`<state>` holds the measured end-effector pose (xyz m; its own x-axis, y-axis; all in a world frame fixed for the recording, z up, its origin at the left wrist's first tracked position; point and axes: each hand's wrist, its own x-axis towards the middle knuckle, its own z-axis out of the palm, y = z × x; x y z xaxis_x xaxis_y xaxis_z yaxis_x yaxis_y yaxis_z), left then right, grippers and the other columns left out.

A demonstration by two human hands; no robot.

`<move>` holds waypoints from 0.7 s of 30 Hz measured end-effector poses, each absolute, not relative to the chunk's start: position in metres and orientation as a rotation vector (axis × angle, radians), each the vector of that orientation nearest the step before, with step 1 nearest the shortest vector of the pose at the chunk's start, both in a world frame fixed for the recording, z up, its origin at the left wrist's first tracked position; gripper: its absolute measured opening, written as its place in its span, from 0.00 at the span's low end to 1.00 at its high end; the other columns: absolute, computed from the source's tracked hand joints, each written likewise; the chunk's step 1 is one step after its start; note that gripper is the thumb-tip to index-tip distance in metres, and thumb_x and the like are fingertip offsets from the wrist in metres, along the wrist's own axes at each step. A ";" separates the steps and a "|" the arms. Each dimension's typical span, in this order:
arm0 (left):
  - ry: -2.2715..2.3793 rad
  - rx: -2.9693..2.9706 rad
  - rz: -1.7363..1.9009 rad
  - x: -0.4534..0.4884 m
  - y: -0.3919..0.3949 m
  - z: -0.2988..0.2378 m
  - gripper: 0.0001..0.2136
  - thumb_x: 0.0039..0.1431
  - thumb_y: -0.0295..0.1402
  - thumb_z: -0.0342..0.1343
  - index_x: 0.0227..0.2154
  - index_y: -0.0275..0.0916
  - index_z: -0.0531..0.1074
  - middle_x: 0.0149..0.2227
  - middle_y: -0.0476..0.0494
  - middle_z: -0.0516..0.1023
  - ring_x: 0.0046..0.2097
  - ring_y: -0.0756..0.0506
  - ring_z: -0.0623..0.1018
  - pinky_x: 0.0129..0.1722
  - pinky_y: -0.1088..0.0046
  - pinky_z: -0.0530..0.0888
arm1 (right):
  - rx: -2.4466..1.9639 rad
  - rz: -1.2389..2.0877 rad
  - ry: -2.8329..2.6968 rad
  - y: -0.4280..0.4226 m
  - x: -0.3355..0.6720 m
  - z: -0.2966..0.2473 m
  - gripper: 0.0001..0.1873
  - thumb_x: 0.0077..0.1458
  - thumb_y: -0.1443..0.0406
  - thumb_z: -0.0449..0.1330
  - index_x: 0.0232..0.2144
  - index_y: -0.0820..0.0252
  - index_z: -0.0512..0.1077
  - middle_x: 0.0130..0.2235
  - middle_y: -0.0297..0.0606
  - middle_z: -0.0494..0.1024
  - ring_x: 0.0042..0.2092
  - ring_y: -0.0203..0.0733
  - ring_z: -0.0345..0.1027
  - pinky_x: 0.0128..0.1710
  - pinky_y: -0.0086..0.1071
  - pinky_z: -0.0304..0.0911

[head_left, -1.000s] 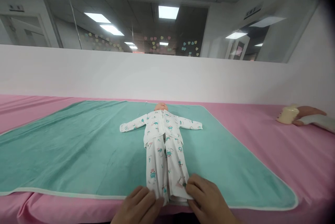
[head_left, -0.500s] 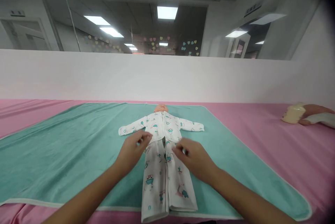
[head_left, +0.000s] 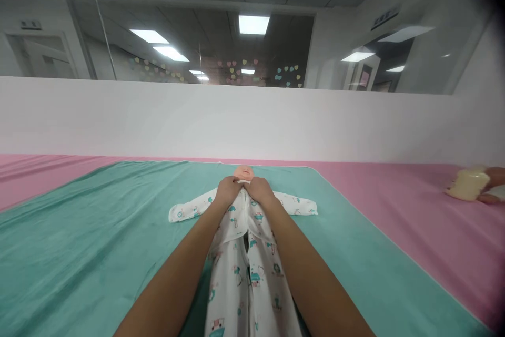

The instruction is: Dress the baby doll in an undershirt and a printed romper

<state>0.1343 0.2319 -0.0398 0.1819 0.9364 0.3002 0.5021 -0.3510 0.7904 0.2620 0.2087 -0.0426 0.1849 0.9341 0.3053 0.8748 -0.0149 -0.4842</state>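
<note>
A baby doll [head_left: 244, 173] lies on its back, dressed in a white patterned jacket [head_left: 257, 216] and matching trousers [head_left: 262, 279]. Both sleeves stretch out sideways, and the jacket's front edges meet along the middle. At the collar, just below the doll's head, my left hand [head_left: 229, 190] is closed on the jacket's left edge. Beside it my right hand [head_left: 259, 190] has its fingers closed on the collar's right side. My fingertips are partly hidden, and my forearms cover parts of the clothes.
Under the doll spreads a green blanket [head_left: 118, 253] with a pale edge, over a pink sheet [head_left: 394, 195]. A cream-coloured bottle [head_left: 467, 184] is at far right, with what looks like a hand [head_left: 495, 176] against it. A white wall [head_left: 158, 121] rises behind.
Both my hands have moved forward from above the jacket's hem to the collar and closed on it. The view has come nearer the doll. The bottle appears farther right.
</note>
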 end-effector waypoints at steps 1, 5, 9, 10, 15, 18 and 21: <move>1.346 1.940 1.055 0.133 0.234 -0.040 0.07 0.45 0.33 0.56 0.25 0.34 0.75 0.31 0.41 0.77 0.37 0.44 0.73 0.36 0.73 0.64 | -1.882 0.146 -1.690 0.212 0.264 -0.045 0.14 0.52 0.60 0.54 0.25 0.65 0.72 0.32 0.49 0.76 0.37 0.44 0.68 0.33 0.30 0.54; 1.284 1.928 1.028 0.130 0.239 -0.039 0.07 0.45 0.34 0.56 0.22 0.35 0.74 0.26 0.45 0.76 0.32 0.46 0.73 0.31 0.75 0.63 | -1.821 0.158 -1.615 0.217 0.271 -0.051 0.11 0.50 0.66 0.52 0.22 0.64 0.71 0.28 0.45 0.75 0.32 0.42 0.66 0.29 0.30 0.52; 1.249 1.834 1.106 0.129 0.241 -0.041 0.05 0.44 0.32 0.56 0.22 0.36 0.74 0.25 0.46 0.75 0.30 0.48 0.72 0.29 0.76 0.64 | -1.730 0.106 -1.475 0.218 0.267 -0.050 0.12 0.52 0.65 0.48 0.24 0.62 0.69 0.28 0.42 0.74 0.32 0.39 0.64 0.30 0.29 0.51; 1.245 1.798 1.134 0.130 0.240 -0.040 0.05 0.44 0.32 0.56 0.22 0.35 0.74 0.24 0.46 0.75 0.28 0.49 0.72 0.29 0.76 0.64 | -1.706 0.106 -1.445 0.218 0.265 -0.049 0.13 0.53 0.64 0.48 0.23 0.62 0.68 0.28 0.40 0.74 0.31 0.39 0.63 0.29 0.29 0.51; 1.196 1.638 1.253 0.134 0.232 -0.035 0.06 0.47 0.31 0.53 0.26 0.35 0.73 0.22 0.48 0.73 0.25 0.52 0.71 0.26 0.78 0.65 | -1.588 0.183 -1.333 0.221 0.256 -0.044 0.15 0.49 0.60 0.50 0.18 0.61 0.67 0.23 0.35 0.71 0.27 0.37 0.61 0.27 0.28 0.51; 1.136 1.582 1.249 0.136 0.230 -0.034 0.07 0.48 0.31 0.52 0.26 0.34 0.73 0.23 0.47 0.73 0.25 0.52 0.71 0.25 0.79 0.65 | -1.529 0.245 -1.254 0.220 0.253 -0.048 0.16 0.49 0.58 0.49 0.18 0.61 0.68 0.22 0.34 0.71 0.26 0.36 0.60 0.26 0.27 0.52; 1.069 1.550 1.197 0.137 0.230 -0.036 0.06 0.48 0.31 0.52 0.24 0.33 0.72 0.22 0.47 0.73 0.24 0.52 0.71 0.25 0.79 0.66 | -1.474 0.291 -1.209 0.216 0.251 -0.052 0.17 0.48 0.56 0.50 0.18 0.61 0.69 0.21 0.33 0.71 0.25 0.36 0.60 0.25 0.27 0.53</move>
